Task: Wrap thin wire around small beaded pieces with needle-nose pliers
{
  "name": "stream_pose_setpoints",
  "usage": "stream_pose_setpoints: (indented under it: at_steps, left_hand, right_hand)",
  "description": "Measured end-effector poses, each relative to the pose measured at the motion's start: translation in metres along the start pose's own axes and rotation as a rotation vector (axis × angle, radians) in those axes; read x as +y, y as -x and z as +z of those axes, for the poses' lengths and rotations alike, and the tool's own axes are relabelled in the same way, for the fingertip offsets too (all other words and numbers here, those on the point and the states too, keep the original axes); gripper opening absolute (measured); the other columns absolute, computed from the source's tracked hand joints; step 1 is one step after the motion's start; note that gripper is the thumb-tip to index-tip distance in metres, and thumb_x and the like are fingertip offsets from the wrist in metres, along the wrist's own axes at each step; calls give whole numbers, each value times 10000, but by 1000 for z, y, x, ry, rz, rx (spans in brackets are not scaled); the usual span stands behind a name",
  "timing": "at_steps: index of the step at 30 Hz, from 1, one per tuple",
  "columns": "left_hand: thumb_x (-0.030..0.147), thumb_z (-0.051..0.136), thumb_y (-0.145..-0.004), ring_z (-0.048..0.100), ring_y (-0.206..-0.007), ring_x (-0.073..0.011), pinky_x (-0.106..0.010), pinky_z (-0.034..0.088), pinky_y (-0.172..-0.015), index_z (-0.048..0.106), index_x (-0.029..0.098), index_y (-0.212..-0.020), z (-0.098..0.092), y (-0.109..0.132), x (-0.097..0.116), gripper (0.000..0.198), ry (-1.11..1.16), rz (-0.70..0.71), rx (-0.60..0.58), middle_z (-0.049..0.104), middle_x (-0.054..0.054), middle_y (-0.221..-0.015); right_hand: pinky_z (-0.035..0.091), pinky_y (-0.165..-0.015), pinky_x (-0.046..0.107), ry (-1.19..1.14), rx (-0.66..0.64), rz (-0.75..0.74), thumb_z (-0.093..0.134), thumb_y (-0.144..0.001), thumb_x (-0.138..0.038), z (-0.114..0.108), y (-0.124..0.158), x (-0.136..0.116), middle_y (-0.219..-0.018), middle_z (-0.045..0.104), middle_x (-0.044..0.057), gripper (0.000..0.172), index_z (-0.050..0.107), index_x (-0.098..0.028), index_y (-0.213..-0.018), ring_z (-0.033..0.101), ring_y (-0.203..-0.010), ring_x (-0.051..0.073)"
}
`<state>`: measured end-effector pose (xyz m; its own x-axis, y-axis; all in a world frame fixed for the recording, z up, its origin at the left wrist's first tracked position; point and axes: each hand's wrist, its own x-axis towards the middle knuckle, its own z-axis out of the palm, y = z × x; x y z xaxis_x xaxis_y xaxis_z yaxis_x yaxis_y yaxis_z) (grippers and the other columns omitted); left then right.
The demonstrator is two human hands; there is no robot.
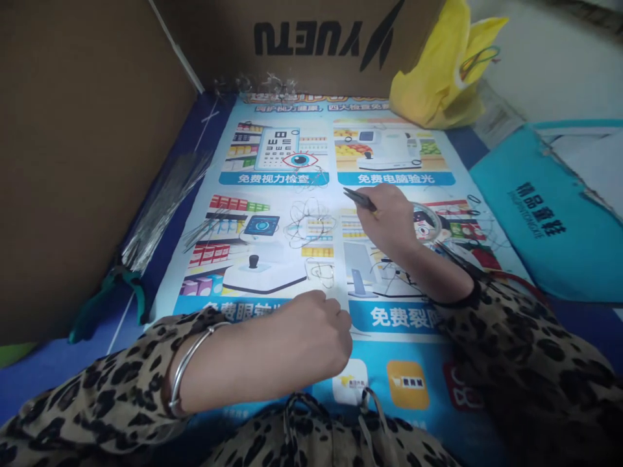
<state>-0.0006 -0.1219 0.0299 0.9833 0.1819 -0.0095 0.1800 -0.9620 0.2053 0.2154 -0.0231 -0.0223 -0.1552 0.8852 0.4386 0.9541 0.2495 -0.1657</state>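
Note:
My left hand (311, 337) is closed in a fist low over the printed poster (341, 259); whatever its fingers hold is hidden. Just beyond its knuckles lies a small loop of thin wire (322, 274). Farther up the poster is a flower-like shape of bent wire (311, 224). To the right, my right hand (389, 217) is closed around small pliers (359, 197), whose dark pointed jaws stick out to the left. The handles are mostly covered by the palm. A clear ring like a tape roll (435, 220) lies behind the right wrist.
A bundle of silver wires (163, 214) and green-handled pliers (114, 292) lie at left beside a cardboard wall (87, 162). Clear small pieces (280, 84) sit at the back. A yellow bag (433, 78) and a turquoise bag (525, 214) are at right.

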Motion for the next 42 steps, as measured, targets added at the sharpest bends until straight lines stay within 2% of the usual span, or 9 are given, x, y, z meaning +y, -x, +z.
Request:
stream_pose_setpoints:
  at_steps: [13,18,21,24,28,31,34,38,42]
  left_hand:
    - [63,562,-760,510,-641,-181,-326,334,-538,568,155,-708,-1,-5,-11,106,-143,125,-10,553,-38,-655]
    - [103,502,-809,537,-675,-161,-296,413,-616,554,161,-737,-21,-8,-30,106,82,69,-61,596,-32,-704]
    - [130,477,-810,548,-703,-138,-259,429,-642,545,169,-773,-31,-8,-48,87,320,-70,-73,615,-22,-772]
    - [120,442,-810,546,-672,-112,-234,422,-615,512,174,-802,-31,-7,-64,89,553,-207,14,605,-5,-762]
    - [169,413,-850,583,-615,-90,-216,447,-567,427,179,-809,-19,-8,-75,44,1107,-335,183,597,-4,-730]
    - [197,440,-841,556,-543,-78,-226,462,-549,410,184,-805,-8,-11,-80,49,1315,-439,317,572,20,-672]
    - [196,455,-818,534,-517,-80,-223,444,-537,421,187,-803,-3,-13,-83,39,1218,-538,380,543,45,-614]
    - [201,458,-789,533,-560,-106,-224,387,-534,464,187,-771,-4,-15,-83,23,716,-704,450,551,31,-629]
    - [205,447,-786,565,-601,-143,-247,354,-545,504,185,-829,-2,-16,-80,74,300,-790,449,613,-7,-690]
  right_hand:
    - [440,-769,331,-211,112,-48,467,-807,-188,1,-2,2,-810,640,59,231,652,-183,-946,566,-840,206]
    - [435,-781,326,-237,121,-68,472,-796,-171,-2,-2,1,-817,645,62,244,660,-174,-952,569,-850,201]
    - [428,-775,320,-301,95,-43,486,-803,-194,-9,-3,-4,-817,647,58,228,662,-173,-946,570,-845,197]
    - [420,-703,292,-464,-46,60,500,-830,-300,-22,-4,-12,-805,648,41,222,664,-174,-910,571,-771,172]
    - [383,-613,264,-763,-468,97,505,-821,-434,-39,-3,-21,-720,623,10,305,658,-170,-811,542,-672,142]
    - [362,-593,258,-922,-650,107,525,-798,-454,-44,-1,-25,-687,590,-1,312,637,-165,-763,508,-643,126]
    - [370,-623,262,-1050,-705,180,562,-770,-428,-45,-1,-27,-681,573,-4,274,626,-164,-739,499,-655,121]
    - [394,-650,264,-1218,-751,314,610,-727,-355,-45,-1,-27,-660,569,-12,230,668,-167,-847,497,-639,109]
    - [416,-682,267,-1248,-765,332,664,-691,-354,-42,1,-25,-752,616,-3,332,668,-183,-975,530,-683,113]
